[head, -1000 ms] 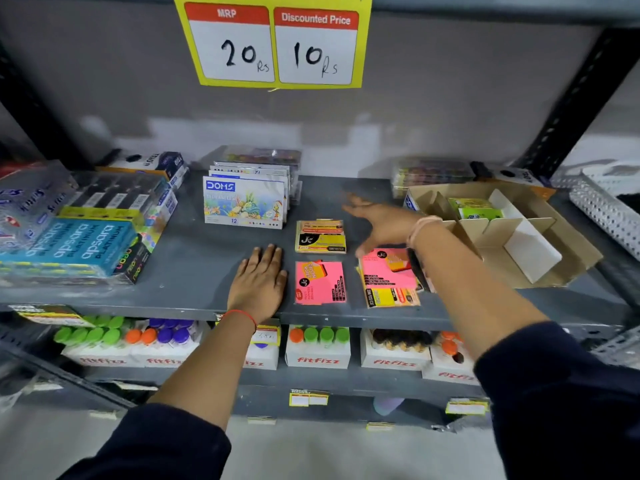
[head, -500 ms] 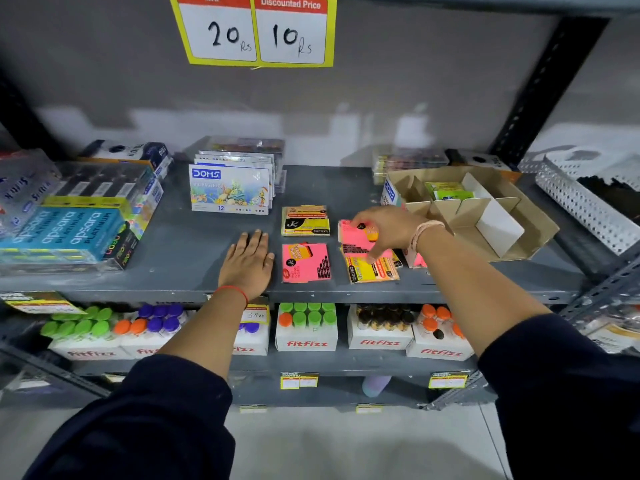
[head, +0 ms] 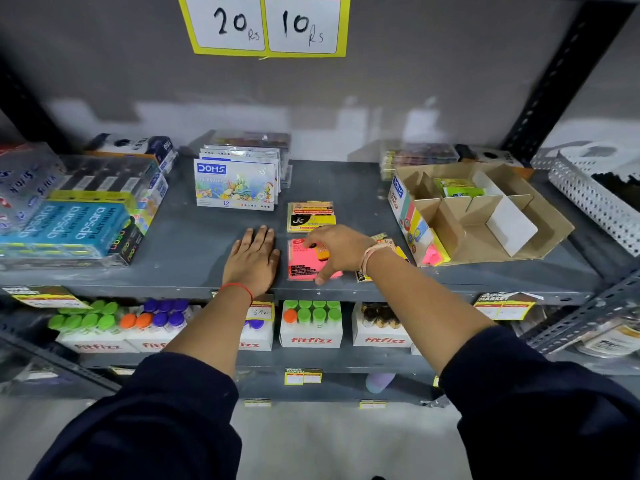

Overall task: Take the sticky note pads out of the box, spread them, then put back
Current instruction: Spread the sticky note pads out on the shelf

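— Judging by the grey shelf (head: 194, 251), is the spreading or the putting back in hand?
— The putting back is judged to have begun. The cardboard box (head: 540, 233) is seen open at the right of the shelf, with a green pack in a rear compartment and bare room between its dividers.
— And the hands?
— The left hand (head: 254, 261) is laid flat and open on the shelf, nothing held. The right hand (head: 337, 249) is curled over the pink sticky note pad (head: 301, 261), thumb at the front edge; a full grip cannot be told.
— The other pads?
— A yellow pad (head: 310, 216) is left just behind the pink one; another (head: 389, 242) is half hidden by the wrist.
— What is called for next?
— A lift clear of the shelf lip, then a carry rightward over the box wall.
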Motion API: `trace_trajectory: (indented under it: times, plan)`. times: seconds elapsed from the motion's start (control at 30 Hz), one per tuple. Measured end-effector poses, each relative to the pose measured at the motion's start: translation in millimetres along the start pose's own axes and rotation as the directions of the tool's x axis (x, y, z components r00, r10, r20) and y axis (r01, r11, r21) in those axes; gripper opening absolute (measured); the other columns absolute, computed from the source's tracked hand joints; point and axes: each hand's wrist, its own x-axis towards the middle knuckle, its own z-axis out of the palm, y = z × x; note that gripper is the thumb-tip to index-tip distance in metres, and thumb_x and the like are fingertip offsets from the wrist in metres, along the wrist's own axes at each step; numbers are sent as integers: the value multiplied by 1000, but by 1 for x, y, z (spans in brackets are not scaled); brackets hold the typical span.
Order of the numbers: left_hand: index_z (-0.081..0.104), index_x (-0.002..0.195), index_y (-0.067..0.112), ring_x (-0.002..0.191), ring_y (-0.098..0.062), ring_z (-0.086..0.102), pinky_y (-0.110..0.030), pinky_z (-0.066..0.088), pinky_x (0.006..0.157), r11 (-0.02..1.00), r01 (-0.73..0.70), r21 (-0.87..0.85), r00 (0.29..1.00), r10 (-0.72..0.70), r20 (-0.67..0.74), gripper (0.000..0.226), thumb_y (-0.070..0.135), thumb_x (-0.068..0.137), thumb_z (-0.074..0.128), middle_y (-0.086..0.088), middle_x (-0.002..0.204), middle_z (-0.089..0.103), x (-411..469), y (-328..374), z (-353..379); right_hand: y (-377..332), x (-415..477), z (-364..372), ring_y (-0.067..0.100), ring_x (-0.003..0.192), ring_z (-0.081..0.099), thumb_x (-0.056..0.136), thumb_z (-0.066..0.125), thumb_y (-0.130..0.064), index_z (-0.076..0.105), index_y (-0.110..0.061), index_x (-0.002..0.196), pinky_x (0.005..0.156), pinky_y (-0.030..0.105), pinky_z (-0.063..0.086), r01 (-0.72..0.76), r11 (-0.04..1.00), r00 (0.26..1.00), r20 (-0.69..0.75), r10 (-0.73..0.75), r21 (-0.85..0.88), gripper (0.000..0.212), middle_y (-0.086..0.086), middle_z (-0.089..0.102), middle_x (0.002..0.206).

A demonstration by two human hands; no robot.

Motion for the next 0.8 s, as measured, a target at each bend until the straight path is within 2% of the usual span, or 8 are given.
trace_trajectory:
  times: [0.07,0.2,0.33,0.4,0.57,0.8]
  plan:
    - [13,147,14,147,-24,5,-39,7,121,1000,0,-3,1000,0,2,51,28,99,22,-3,159,11,0,-1,0,1,-3,-4,26,134,39,69,80,-31,44,-12,137,111,35,32,6,1000,1000,11,-6,4,80,8,44,146]
    - [11,147,14,147,-23,4,-39,6,121,1000,0,1,1000,0,7,51,29,99,22,-3,159,10,0,-2,1,27,-24,-35,18,145,21,67,82,-27,30,-17,146,116,25,17,-39,998,999,-14,40,45,95,2,21,158]
    - [9,147,14,148,-23,1,-38,4,121,1000,2,5,1000,-2,20,51,28,99,21,-3,160,7,2,-1,1,54,-46,-43,20,147,14,66,83,-27,12,-18,150,118,30,16,-158,968,962,191,195,-194,109,1,7,161]
    - [8,147,14,148,-23,1,-38,4,121,1000,6,14,1000,-7,24,52,28,99,20,-3,160,6,2,-1,1,58,-50,-34,20,147,17,67,82,-28,13,-16,150,117,31,19,-153,956,951,226,211,-249,109,2,11,160]
    - [8,147,14,148,-23,1,-38,4,122,1000,10,27,999,-11,31,52,28,99,20,-2,160,6,1,-1,2,59,-52,-23,25,131,43,67,82,-23,31,-15,144,105,32,36,-170,963,972,127,199,-208,92,7,46,143]
    - [8,147,14,148,-22,1,-38,4,121,1000,8,14,1000,-8,25,52,28,99,20,-3,160,6,0,-1,1,66,-44,-48,28,127,46,67,82,-15,35,-16,141,100,31,39,-220,970,974,38,225,-105,88,9,49,141]
